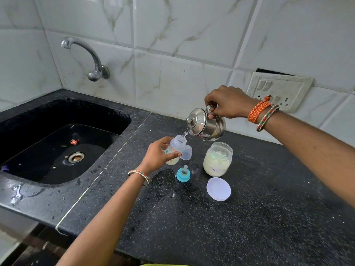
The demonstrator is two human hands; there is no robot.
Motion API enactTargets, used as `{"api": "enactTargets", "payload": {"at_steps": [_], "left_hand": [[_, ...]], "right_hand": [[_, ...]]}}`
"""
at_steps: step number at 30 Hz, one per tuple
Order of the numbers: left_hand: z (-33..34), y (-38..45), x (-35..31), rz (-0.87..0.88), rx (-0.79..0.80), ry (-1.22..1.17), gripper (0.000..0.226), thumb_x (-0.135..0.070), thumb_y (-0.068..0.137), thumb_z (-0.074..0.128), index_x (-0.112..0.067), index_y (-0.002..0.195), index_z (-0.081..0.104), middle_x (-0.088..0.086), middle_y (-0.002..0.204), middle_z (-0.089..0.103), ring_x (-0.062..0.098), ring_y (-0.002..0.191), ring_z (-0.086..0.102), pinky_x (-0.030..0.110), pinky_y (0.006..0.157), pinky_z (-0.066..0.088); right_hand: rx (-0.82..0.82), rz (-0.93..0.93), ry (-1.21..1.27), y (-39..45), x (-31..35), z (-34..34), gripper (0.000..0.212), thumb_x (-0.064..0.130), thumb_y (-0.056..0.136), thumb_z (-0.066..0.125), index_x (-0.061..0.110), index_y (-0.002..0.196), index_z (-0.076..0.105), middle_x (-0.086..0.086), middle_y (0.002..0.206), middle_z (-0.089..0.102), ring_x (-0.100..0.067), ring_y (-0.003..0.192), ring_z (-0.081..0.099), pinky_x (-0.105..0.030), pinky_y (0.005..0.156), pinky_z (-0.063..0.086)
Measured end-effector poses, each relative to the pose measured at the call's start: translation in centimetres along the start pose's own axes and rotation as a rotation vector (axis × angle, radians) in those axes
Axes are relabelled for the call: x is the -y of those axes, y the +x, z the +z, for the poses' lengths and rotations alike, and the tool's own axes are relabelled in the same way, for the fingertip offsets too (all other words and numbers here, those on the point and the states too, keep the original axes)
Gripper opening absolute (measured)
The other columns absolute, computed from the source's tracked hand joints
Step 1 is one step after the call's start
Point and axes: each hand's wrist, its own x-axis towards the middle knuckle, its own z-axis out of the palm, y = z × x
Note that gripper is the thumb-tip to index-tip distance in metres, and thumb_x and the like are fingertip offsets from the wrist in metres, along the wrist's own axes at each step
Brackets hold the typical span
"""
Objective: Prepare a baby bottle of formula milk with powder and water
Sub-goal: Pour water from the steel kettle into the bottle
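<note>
My left hand (158,153) grips a clear baby bottle (175,148) with orange print, standing tilted on the black counter (249,217). My right hand (226,102) holds a small steel kettle (206,124) by its handle, tipped left. A thin stream of water (184,134) runs from its spout into the bottle's open mouth. Pale liquid or powder sits in the bottle's bottom. An open jar of formula powder (218,159) stands to the right. The teal nipple ring (183,174) and the clear bottle cap (186,153) rest close by.
The jar's white lid (218,189) lies flat in front of the jar. A black sink (57,143) with a wall tap (86,56) fills the left side. A switch and socket plate (278,91) sits on the tiled wall behind my right wrist. The counter's edge near the sink is wet.
</note>
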Motion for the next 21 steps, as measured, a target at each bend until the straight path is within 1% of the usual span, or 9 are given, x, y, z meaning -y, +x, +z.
{"api": "enactTargets", "payload": {"at_steps": [3, 9, 16, 21], "left_hand": [[-0.01, 0.03, 0.01, 0.002, 0.000, 0.010, 0.057, -0.034, 0.067, 0.082, -0.021, 0.118, 0.060, -0.001, 0.114, 0.068, 0.016, 0.105, 0.061, 0.033, 0.093, 0.050], [0.04, -0.17, -0.23, 0.008, 0.007, 0.004, 0.054, -0.032, 0.068, 0.082, -0.021, 0.117, 0.060, -0.002, 0.113, 0.067, 0.014, 0.104, 0.060, 0.027, 0.090, 0.048], [0.26, -0.36, -0.13, 0.002, 0.013, 0.015, 0.056, -0.034, 0.068, 0.082, -0.021, 0.118, 0.059, -0.001, 0.115, 0.067, 0.014, 0.106, 0.059, 0.031, 0.093, 0.049], [0.16, -0.34, -0.07, -0.011, 0.008, 0.010, 0.057, -0.033, 0.069, 0.081, -0.021, 0.119, 0.059, 0.000, 0.117, 0.066, 0.016, 0.109, 0.059, 0.035, 0.095, 0.049]], "right_hand": [[-0.004, -0.004, -0.013, -0.11, 0.07, -0.10, 0.017, 0.017, 0.084, 0.064, 0.023, 0.075, 0.051, 0.001, 0.082, 0.059, -0.023, 0.078, 0.056, -0.029, 0.058, 0.033], [-0.012, -0.005, -0.019, -0.14, -0.08, -0.18, 0.018, 0.018, 0.084, 0.065, 0.024, 0.076, 0.051, 0.002, 0.080, 0.057, -0.023, 0.077, 0.054, -0.030, 0.059, 0.033], [-0.023, -0.013, -0.028, -0.11, -0.16, 0.16, 0.016, 0.016, 0.083, 0.065, 0.023, 0.076, 0.052, -0.002, 0.084, 0.062, -0.026, 0.079, 0.058, -0.029, 0.058, 0.034], [-0.024, -0.012, -0.026, -0.12, -0.09, 0.35, 0.013, 0.017, 0.083, 0.065, 0.022, 0.077, 0.055, -0.004, 0.085, 0.064, -0.026, 0.079, 0.058, -0.030, 0.059, 0.036]]}}
